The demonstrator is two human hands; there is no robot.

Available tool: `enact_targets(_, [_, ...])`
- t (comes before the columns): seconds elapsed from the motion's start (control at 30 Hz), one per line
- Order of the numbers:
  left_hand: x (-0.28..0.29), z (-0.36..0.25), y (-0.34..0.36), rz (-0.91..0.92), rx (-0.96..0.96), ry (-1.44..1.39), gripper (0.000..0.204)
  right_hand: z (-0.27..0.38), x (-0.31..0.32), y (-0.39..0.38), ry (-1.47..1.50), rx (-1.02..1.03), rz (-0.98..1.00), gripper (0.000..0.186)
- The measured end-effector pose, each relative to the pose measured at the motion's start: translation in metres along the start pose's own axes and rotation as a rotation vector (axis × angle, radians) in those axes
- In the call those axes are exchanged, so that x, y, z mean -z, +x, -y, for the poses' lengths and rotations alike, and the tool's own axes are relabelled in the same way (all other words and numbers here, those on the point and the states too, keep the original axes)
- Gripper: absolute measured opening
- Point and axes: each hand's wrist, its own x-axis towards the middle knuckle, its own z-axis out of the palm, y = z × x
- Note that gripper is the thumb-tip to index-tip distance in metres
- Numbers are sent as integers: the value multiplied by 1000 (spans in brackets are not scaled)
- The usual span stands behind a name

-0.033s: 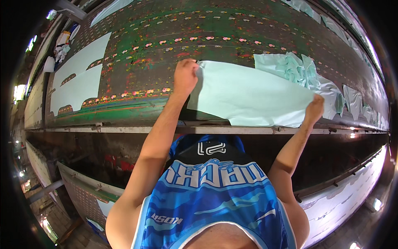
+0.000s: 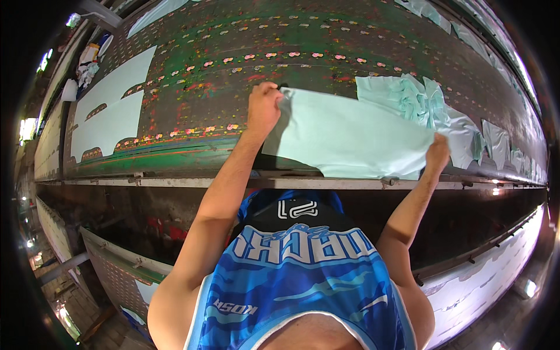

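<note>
A flat piece of pale mint fabric (image 2: 344, 134) is held stretched between my hands over the long, paint-spotted table (image 2: 233, 87). My left hand (image 2: 263, 105) pinches its upper left corner, fingers closed. My right hand (image 2: 437, 153), slightly blurred, grips its right end near the front edge. Behind that end lies a crumpled heap of the same fabric (image 2: 408, 96), rumpled and folded over itself, with its lower part reaching to the right.
Cut fabric panels (image 2: 111, 116) lie flat at the left. More pieces (image 2: 496, 143) are spread at the right and far edge. A metal rail (image 2: 140, 181) runs along the front edge. Cloths and containers (image 2: 87, 64) sit at the far left. Another slanted board (image 2: 484, 256) stands behind me.
My right hand has shifted slightly left with the fabric's end, and my left hand very slightly right. The held piece sags a little more.
</note>
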Motion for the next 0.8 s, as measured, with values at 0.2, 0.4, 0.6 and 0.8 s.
enact_targets(0.2, [-24,-29,-21,404,50,7,27,49,-22,-49,37,269,45,24])
enact_targets(0.4, [-36,-47,-38,300,-66,262,25,133,-7,-94,531,388,612,41])
enact_targets(0.6, [20,-157,-3,751,115,-562,11,174,-4,-107,606,617,661,63])
enact_targets(0.8, [108,-174,2,698,479,-1246,9,28,-9,-43,224,449,536,47])
